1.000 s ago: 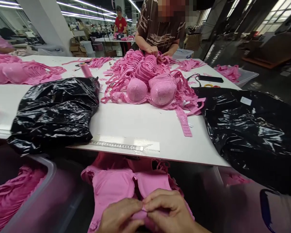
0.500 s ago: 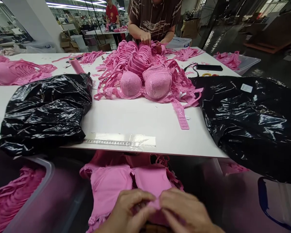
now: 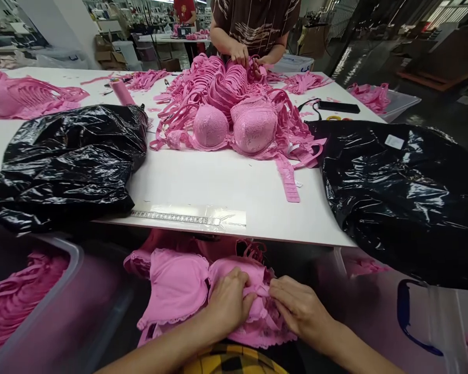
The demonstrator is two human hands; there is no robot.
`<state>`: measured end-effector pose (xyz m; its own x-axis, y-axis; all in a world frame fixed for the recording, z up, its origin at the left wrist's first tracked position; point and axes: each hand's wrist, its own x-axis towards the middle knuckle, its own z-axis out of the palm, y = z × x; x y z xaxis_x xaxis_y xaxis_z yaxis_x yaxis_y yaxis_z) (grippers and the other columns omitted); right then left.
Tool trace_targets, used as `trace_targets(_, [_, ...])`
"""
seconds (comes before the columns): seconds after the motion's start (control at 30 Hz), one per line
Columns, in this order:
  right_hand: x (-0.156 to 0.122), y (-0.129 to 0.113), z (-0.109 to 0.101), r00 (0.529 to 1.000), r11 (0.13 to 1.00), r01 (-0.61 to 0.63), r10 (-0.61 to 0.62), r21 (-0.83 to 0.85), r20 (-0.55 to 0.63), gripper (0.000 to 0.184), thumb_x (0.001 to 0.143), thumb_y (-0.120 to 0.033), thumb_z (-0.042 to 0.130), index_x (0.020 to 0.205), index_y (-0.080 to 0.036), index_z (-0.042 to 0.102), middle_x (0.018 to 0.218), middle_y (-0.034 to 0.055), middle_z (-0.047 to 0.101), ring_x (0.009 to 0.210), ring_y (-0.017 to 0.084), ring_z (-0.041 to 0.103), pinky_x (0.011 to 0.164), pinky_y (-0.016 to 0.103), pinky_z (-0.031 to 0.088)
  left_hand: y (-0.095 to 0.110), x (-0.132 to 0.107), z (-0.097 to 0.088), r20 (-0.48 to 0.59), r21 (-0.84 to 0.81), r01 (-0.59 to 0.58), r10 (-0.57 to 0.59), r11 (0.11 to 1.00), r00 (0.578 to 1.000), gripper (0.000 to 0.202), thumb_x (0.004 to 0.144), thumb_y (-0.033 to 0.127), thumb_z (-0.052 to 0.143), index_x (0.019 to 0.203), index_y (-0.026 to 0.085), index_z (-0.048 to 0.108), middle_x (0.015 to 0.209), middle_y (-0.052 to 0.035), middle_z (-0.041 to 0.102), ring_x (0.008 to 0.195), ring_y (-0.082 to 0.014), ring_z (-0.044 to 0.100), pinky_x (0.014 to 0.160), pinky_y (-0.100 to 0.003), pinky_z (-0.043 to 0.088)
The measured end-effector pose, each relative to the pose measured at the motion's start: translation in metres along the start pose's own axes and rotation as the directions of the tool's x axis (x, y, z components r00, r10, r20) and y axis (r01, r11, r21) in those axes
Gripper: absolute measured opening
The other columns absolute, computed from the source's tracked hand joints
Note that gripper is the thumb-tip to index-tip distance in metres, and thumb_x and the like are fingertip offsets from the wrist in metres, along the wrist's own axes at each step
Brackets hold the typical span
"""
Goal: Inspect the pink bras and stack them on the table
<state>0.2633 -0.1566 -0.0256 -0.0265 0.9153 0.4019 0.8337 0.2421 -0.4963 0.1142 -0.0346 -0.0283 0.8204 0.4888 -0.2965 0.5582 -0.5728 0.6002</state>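
Observation:
A pink bra (image 3: 179, 288) lies inside-up on my lap, below the near edge of the white table (image 3: 226, 182). My left hand (image 3: 228, 301) is closed on the fabric of its right cup. My right hand (image 3: 296, 306) pinches the same cup's edge from the right. A big pile of pink bras and straps (image 3: 234, 114) rests on the table ahead, two lace cups facing me.
Black plastic bags lie at the table's left (image 3: 70, 161) and right (image 3: 401, 192). A measuring strip (image 3: 175, 218) is taped along the near edge. A bin of pink garments (image 3: 19, 306) stands at lower left. Across the table a person's hands (image 3: 242, 54) work at the pile.
The view tilted down. My hands moved apart and forward from a joint pinch at the bra's near edge onto its right cup. The person opposite keeps handling the pile.

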Motion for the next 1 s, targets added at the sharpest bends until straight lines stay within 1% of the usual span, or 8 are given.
trace_targets(0.13, [-0.005, 0.003, 0.001, 0.999, 0.995, 0.038, -0.039, -0.097, -0.010, 0.026, 0.086, -0.004, 0.041, 0.090, -0.014, 0.065, 0.082, 0.0106, 0.069, 0.071, 0.018, 0.063, 0.059, 0.029, 0.057, 0.008, -0.001, 0.001, -0.001, 0.017, 0.078, -0.078, 0.997, 0.997, 0.014, 0.078, 0.022, 0.053, 0.087, 0.014, 0.060, 0.090, -0.0089, 0.061, 0.085, -0.0227, 0.058, 0.074, -0.032, 0.043])
trace_targets(0.3, [-0.009, 0.005, 0.003, 0.996, 0.989, 0.063, -0.071, -0.130, -0.051, 0.025, 0.085, -0.004, 0.043, 0.090, -0.015, 0.065, 0.081, 0.0107, 0.069, 0.070, 0.019, 0.064, 0.060, 0.030, 0.058, 0.011, 0.002, 0.008, -0.036, 0.063, 0.127, -0.125, 0.990, 0.992, 0.016, 0.078, 0.025, 0.054, 0.087, 0.014, 0.061, 0.091, -0.0100, 0.062, 0.087, -0.0242, 0.059, 0.076, -0.033, 0.043])
trace_targets(0.43, [-0.011, 0.001, 0.007, 0.982, 0.990, 0.109, -0.121, -0.087, -0.145, 0.025, 0.085, -0.006, 0.045, 0.098, -0.016, 0.065, 0.083, 0.0102, 0.071, 0.075, 0.020, 0.067, 0.065, 0.032, 0.059, 0.010, 0.003, 0.013, -0.026, 0.089, 0.127, -0.125, 0.988, 0.992, 0.016, 0.079, 0.018, 0.049, 0.086, 0.014, 0.062, 0.090, -0.0100, 0.062, 0.087, -0.0231, 0.059, 0.077, -0.033, 0.043])
trace_targets(0.57, [-0.012, 0.001, 0.010, 0.992, 0.997, 0.073, -0.071, 0.018, -0.108, 0.024, 0.085, -0.005, 0.046, 0.096, -0.016, 0.064, 0.081, 0.0099, 0.070, 0.073, 0.020, 0.067, 0.066, 0.032, 0.059, 0.009, 0.004, 0.016, -0.015, 0.070, 0.136, -0.135, 0.988, 0.991, 0.018, 0.080, 0.014, 0.045, 0.081, 0.013, 0.063, 0.088, -0.0105, 0.062, 0.084, -0.0228, 0.059, 0.075, -0.033, 0.042])
trace_targets(0.67, [-0.015, 0.006, 0.014, 0.991, 0.997, 0.063, -0.058, 0.041, -0.124, 0.024, 0.084, -0.006, 0.048, 0.097, -0.017, 0.064, 0.083, 0.0090, 0.071, 0.074, 0.019, 0.067, 0.068, 0.033, 0.059, 0.007, 0.004, 0.015, -0.022, 0.035, 0.118, -0.117, 0.992, 0.993, 0.018, 0.080, 0.013, 0.045, 0.077, 0.012, 0.062, 0.085, -0.0105, 0.061, 0.080, -0.0220, 0.057, 0.072, -0.032, 0.041])
trace_targets(0.8, [-0.018, 0.011, 0.019, 0.972, 0.993, 0.119, -0.121, -0.020, -0.203, 0.027, 0.081, -0.001, 0.051, 0.101, -0.014, 0.063, 0.085, 0.0105, 0.070, 0.077, 0.020, 0.065, 0.068, 0.034, 0.059, 0.006, 0.003, 0.011, -0.038, -0.060, 0.109, -0.112, 0.992, 0.993, 0.016, 0.081, 0.013, 0.045, 0.073, 0.014, 0.059, 0.081, -0.0076, 0.060, 0.076, -0.0196, 0.055, 0.069, -0.030, 0.040])
trace_targets(0.9, [-0.019, 0.012, 0.021, 0.970, 0.988, 0.141, -0.151, -0.067, -0.189, 0.028, 0.080, 0.000, 0.049, 0.100, -0.013, 0.063, 0.085, 0.0109, 0.070, 0.078, 0.021, 0.064, 0.067, 0.033, 0.059, 0.006, 0.004, 0.006, -0.039, -0.161, 0.122, -0.129, 0.979, 0.991, 0.016, 0.080, 0.014, 0.044, 0.070, 0.015, 0.057, 0.075, -0.0045, 0.058, 0.070, -0.0167, 0.054, 0.064, -0.027, 0.039])
trace_targets(1.0, [-0.019, 0.009, 0.022, 0.974, 0.990, 0.119, -0.131, -0.071, -0.185, 0.027, 0.080, 0.000, 0.048, 0.098, -0.012, 0.063, 0.086, 0.0113, 0.070, 0.078, 0.020, 0.064, 0.066, 0.033, 0.058, 0.004, 0.007, 0.003, -0.019, -0.264, 0.126, -0.135, 0.956, 0.991, 0.016, 0.078, 0.014, 0.044, 0.066, 0.015, 0.054, 0.068, -0.0017, 0.056, 0.063, -0.0146, 0.051, 0.059, -0.025, 0.039])
